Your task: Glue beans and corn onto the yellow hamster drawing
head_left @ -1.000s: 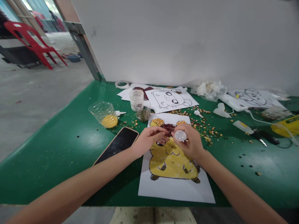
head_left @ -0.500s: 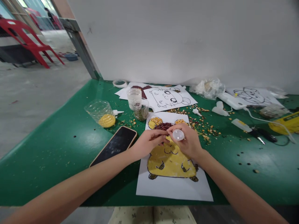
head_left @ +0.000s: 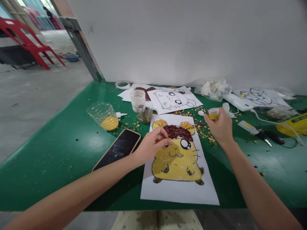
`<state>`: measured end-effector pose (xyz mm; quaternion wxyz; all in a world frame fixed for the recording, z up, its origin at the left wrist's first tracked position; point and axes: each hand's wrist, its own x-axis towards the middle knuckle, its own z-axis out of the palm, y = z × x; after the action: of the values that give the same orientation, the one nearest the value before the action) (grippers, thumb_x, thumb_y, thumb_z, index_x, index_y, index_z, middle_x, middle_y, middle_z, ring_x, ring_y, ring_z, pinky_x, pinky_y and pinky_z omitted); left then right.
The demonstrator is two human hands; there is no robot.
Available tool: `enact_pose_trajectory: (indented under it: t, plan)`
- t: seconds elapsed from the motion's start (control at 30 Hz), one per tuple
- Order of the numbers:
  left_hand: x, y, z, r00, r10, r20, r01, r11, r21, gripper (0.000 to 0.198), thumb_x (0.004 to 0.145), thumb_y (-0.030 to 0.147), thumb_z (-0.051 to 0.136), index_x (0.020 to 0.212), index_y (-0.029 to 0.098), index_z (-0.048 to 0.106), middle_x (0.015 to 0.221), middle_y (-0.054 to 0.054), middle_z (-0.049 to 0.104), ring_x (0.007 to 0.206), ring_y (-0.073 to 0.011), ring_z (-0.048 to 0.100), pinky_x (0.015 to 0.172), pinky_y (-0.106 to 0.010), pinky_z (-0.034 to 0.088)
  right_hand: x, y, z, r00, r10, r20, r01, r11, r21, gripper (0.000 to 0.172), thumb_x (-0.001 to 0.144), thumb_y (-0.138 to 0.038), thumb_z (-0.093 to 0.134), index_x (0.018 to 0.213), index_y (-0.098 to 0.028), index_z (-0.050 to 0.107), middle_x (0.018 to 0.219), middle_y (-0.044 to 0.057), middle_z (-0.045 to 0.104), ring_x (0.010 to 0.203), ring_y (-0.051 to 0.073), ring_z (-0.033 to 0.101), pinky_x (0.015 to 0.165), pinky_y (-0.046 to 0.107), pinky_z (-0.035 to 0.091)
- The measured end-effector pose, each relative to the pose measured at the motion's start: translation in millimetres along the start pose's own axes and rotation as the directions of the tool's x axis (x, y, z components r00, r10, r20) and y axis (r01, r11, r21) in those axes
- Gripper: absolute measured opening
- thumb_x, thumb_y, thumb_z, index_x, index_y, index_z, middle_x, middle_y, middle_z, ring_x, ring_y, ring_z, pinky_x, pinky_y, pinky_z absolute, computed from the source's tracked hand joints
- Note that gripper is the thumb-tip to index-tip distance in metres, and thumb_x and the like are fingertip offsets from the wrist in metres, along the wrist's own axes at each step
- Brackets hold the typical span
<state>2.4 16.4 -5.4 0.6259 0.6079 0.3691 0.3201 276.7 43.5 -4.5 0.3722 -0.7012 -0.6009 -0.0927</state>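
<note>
Firmly, right hand (head_left: pixel 221 128) grips small jar (head_left: pixel 213 114); left hand (head_left: pixel 151 146) fingertips pinched, touching hamster picture (head_left: pixel 177 161).

One head-worn camera looks forward and down, close over the table (head_left: pixel 59 150).

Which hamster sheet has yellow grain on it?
The nearest sheet, under the left hand: yellow grain covers its hamster. The sheet behind it and the far-right sheet show only black outlines.
</note>
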Motion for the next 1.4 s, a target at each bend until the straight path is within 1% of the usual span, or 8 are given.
enact_pose_trajectory:
  t: [0.13,0.27,0.43,0.7,0.87,0.93,1.13,1.4]
  plan:
    - [-1,3,0.5,0.999,-0.037,-0.007,0.037,0.999,0.033,0.017,0.075,0.023,0.063,0.074,0.016,0.048,0.069,-0.001,0.068,0.065,-0.0115,0.064,0.055,-0.018,0.048,-2,4,3,0.998,-0.053,0.024,0.052,0.998,0.033,0.014,0.071,-0.024,0.058,0.082,-0.021,0.050,0.071,0.003,0.060,0.060,0.020,0.055,0.056,0.030,0.040]
    - [-2,6,1.3,0.998,-0.053,0.022,0.053,0.998,0.028,0.019,0.070,0.024,0.068,0.069,0.014,0.053,0.061,0.000,0.065,0.055,-0.0092,0.059,0.053,-0.018,0.045,-20,-25,6,0.981,-0.158,0.113,0.124,0.956,0.264,0.011,0.072,-0.020,0.058,0.081,-0.021,0.053,0.076,0.002,0.062,0.064,0.018,0.058,0.058,0.029,0.043]
    - [-2,2,0.8,0.999,-0.027,0.032,0.024,0.997,0.075,0.022,0.066,0.026,0.072,0.069,0.014,0.054,0.059,0.001,0.063,0.055,-0.0095,0.058,0.050,-0.018,0.039,-48,-74,2,0.921,-0.295,0.256,0.028,0.702,0.712,0.004,0.079,-0.021,0.057,0.080,-0.020,0.054,0.077,0.002,0.061,0.074,0.016,0.061,0.067,0.028,0.048]
    - [0,0,1.7,0.995,-0.008,0.101,0.008,1.000,-0.001,0.024,0.068,0.025,0.070,0.068,0.015,0.049,0.064,0.001,0.063,0.060,-0.0107,0.057,0.056,-0.019,0.039,-60,-84,-5,0.774,-0.579,0.257,0.157,0.568,0.808,0.009,0.077,-0.016,0.057,0.084,-0.021,0.056,0.091,0.004,0.066,0.083,0.016,0.062,0.074,0.031,0.048]
    - [0,2,0.6,0.997,0.061,0.040,-0.067,0.980,0.188,0.027,0.068,0.030,0.069,0.062,0.014,0.048,0.057,0.006,0.044,0.054,-0.0062,0.038,0.049,-0.017,0.028,-58,-85,-6,0.662,-0.708,0.246,0.304,0.553,0.776,0.011,0.079,-0.018,0.052,0.088,-0.023,0.055,0.095,0.003,0.067,0.082,0.016,0.060,0.074,0.031,0.047]
    - [0,3,0.3,0.997,0.078,0.019,-0.081,0.968,0.237,0.026,0.070,0.029,0.067,0.062,0.013,0.048,0.058,0.006,0.041,0.054,-0.0062,0.034,0.049,-0.017,0.027,-59,-87,-4,0.642,-0.731,0.229,0.369,0.558,0.743,0.013,0.080,-0.016,0.049,0.090,-0.024,0.053,0.095,0.003,0.067,0.082,0.016,0.060,0.074,0.032,0.047]
    - [-2,5,0.7,0.994,0.050,0.100,-0.073,0.969,0.236,0.021,0.073,0.032,0.064,0.071,0.013,0.054,0.062,0.004,0.049,0.058,-0.0081,0.042,0.052,-0.018,0.033,-62,-89,-2,0.685,-0.713,0.149,0.458,0.581,0.673,0.011,0.079,-0.014,0.049,0.086,-0.023,0.049,0.081,0.002,0.064,0.076,0.016,0.059,0.068,0.029,0.047]
    - [-1,7,-0.8,0.994,0.020,0.110,-0.029,0.997,0.078,0.023,0.081,0.035,0.055,0.079,0.013,0.060,0.071,-0.001,0.060,0.066,-0.0119,0.055,0.059,-0.020,0.044,-63,-82,0,0.772,-0.608,0.187,0.392,0.687,0.611,0.007,0.080,-0.019,0.054,0.084,-0.023,0.051,0.084,0.002,0.064,0.077,0.017,0.059,0.069,0.029,0.046]
